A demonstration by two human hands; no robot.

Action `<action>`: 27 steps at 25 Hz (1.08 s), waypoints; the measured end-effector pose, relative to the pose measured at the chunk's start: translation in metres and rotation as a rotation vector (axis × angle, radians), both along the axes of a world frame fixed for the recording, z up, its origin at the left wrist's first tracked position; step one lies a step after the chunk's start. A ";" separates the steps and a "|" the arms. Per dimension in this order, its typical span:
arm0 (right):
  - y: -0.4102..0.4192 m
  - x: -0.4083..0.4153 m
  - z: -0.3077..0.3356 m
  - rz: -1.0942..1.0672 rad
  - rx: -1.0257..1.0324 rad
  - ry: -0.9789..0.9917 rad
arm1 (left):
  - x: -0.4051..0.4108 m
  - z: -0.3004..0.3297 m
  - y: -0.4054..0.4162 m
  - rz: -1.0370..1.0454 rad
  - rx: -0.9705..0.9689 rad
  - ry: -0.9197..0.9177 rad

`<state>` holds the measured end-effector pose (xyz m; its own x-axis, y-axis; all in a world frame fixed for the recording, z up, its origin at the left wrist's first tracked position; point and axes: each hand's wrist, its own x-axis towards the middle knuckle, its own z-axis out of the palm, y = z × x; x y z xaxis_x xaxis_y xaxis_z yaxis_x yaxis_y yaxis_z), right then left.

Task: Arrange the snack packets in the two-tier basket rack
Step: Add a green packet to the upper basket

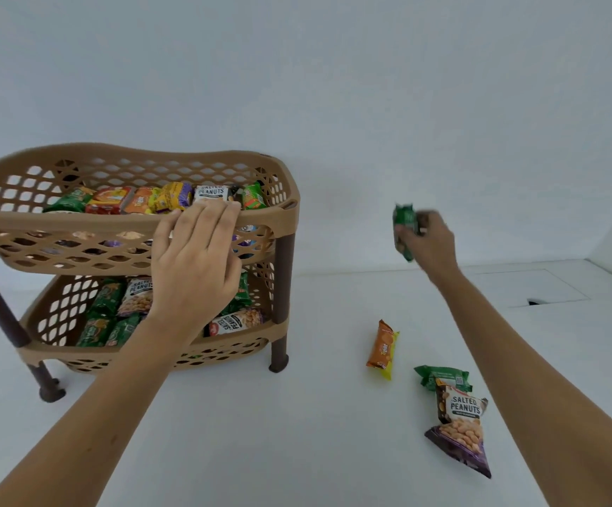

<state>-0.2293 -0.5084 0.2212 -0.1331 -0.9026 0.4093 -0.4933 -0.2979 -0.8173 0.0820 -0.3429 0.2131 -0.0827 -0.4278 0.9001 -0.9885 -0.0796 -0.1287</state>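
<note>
The tan two-tier basket rack [59, 217] stands at the left on dark brown legs, with several snack packets in both tiers. My left hand [194, 258] rests fingers apart over the top tier's front rim, its fingertips touching a salted peanuts packet [212, 195] inside. My right hand [429, 240] is raised in the air to the right of the rack, shut on a small green packet [405, 228]. On the table lie an orange biscuit packet [382, 349], a green packet [440, 375] and a second salted peanuts packet [462, 426] that partly overlaps the green one.
The white table [297, 433] meets a plain white wall behind the rack. At the far right a rectangular panel [531, 287] with a dark slot is set in the table top.
</note>
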 end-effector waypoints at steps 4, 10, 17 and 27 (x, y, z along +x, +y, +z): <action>0.026 0.084 0.105 0.317 -0.065 -0.282 | 0.022 0.011 0.009 -0.072 0.016 0.033; 0.043 0.207 0.148 0.417 0.050 0.328 | 0.037 0.008 0.016 -0.020 0.077 0.078; 0.033 0.259 0.107 0.209 0.294 1.306 | 0.036 0.006 0.016 -0.033 0.070 0.095; 0.042 0.222 0.116 0.260 -0.027 0.917 | 0.030 0.007 0.021 -0.048 0.100 0.132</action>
<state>-0.0073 -0.4665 0.3370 0.4533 -0.8477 0.2756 -0.8545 -0.5012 -0.1363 0.1117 -0.3221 0.2199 0.0106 -0.5145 0.8574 -0.9997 -0.0253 -0.0028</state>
